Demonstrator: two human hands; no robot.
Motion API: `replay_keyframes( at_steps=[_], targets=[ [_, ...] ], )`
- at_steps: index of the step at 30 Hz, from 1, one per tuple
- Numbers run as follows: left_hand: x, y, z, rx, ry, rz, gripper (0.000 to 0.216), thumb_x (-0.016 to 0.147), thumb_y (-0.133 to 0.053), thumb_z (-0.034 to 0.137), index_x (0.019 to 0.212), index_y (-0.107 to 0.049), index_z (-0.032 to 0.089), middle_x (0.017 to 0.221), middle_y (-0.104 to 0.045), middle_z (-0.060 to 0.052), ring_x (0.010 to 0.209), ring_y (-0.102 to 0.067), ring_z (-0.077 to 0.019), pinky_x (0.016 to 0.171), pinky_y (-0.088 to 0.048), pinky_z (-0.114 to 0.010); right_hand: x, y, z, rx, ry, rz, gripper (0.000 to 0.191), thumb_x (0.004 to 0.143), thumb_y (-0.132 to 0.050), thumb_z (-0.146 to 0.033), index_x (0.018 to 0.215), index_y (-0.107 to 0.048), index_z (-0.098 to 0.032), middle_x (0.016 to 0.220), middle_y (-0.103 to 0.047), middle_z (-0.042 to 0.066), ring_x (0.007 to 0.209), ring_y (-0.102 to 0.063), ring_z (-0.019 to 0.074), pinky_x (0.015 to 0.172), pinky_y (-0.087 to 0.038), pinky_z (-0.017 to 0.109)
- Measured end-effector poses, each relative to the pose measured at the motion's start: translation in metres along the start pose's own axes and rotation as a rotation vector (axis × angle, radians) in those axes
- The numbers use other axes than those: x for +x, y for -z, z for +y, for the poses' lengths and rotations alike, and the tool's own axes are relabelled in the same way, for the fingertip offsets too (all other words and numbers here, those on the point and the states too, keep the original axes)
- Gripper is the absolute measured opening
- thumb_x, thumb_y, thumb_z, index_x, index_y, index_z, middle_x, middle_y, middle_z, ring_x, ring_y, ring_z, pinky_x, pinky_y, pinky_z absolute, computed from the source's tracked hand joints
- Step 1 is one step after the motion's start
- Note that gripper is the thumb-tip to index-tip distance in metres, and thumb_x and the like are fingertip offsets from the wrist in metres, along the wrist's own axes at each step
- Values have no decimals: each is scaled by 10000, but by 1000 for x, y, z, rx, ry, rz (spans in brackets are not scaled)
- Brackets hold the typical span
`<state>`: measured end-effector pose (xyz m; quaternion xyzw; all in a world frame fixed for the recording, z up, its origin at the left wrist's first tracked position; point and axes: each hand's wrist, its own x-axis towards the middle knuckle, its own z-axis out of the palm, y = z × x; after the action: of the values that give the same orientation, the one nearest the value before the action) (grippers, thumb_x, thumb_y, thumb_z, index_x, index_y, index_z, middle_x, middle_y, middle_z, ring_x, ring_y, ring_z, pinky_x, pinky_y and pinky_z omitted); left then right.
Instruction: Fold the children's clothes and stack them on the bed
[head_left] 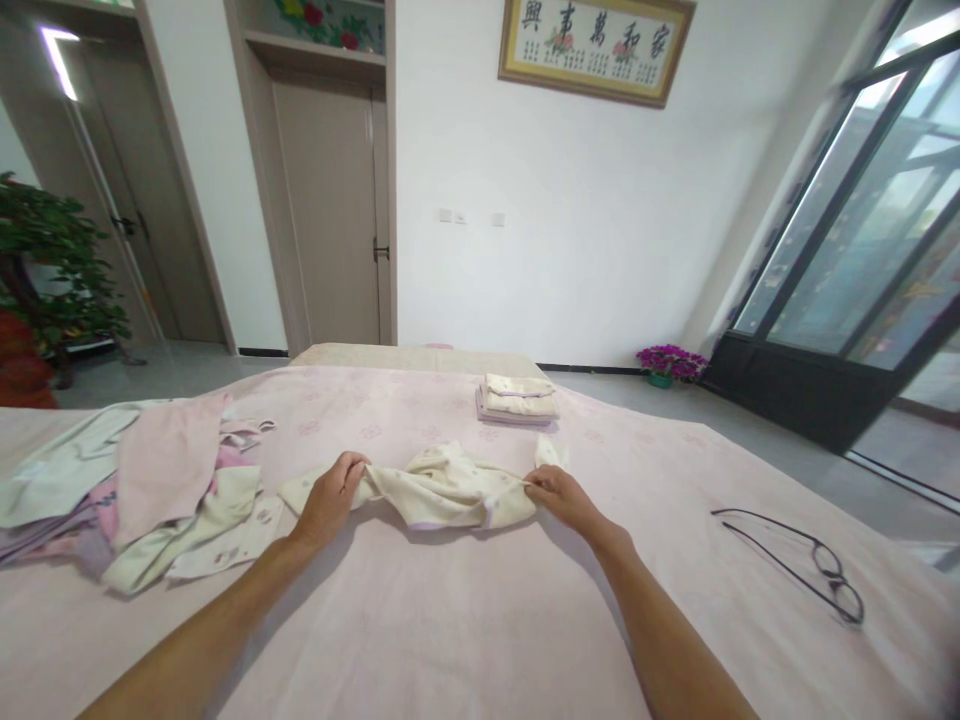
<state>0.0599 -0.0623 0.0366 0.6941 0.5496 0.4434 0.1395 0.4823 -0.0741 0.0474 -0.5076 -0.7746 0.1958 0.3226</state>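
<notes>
Two places of the cream garment point(450, 490), at the middle of the pink sheet point(450, 630), are pinched by the left hand point(336, 494) and right hand point(564, 494), probably to hold it stretched; a folded stack point(519, 399) lies toward the far edge.

I am holding both bare forearms point(225, 608) forward and apart; my left hand point(334, 497) and my right hand point(562, 495) are pinching with curled fingers point(349, 465).

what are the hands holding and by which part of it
A cream patterned cloth: the left hand grips it near its left end, the right hand near its right end.
</notes>
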Motion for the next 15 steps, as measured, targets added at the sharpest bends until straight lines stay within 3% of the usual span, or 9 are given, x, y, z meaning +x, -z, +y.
replay_keyframes(
  at_steps=[7, 11, 15],
  targets=[
    [60, 59, 50, 72, -265, -181, 409, 870, -543, 568, 1044, -636, 210, 988, -666, -26, 914, -616, -212, 818, -457, -278, 14, 60, -23, 376, -64, 650, 275, 855, -559, -448, 913, -644, -193, 818, -644, -2, 773, -550, 164, 712, -422, 255],
    [82, 91, 82, 71, -331, -171, 383, 867, -542, 560, 855, -660, 197, 837, -628, -17, 828, -573, -188, 735, -443, -243, 24, 82, -52, 329, -85, 628, 286, 796, -626, -459, 836, -652, -177, 739, -622, -10, 682, -515, 147, 605, -394, 238],
    [85, 123, 111, -105, -193, 7, 416, 883, -514, 561, 747, -574, 172, 660, -510, 28, 618, -462, -118, 528, -363, -191, 23, 107, -94, 575, -43, 798, 286, 779, -665, -472, 838, -619, -197, 639, -562, -47, 530, -453, 108, 485, -354, 217]
  ],
)
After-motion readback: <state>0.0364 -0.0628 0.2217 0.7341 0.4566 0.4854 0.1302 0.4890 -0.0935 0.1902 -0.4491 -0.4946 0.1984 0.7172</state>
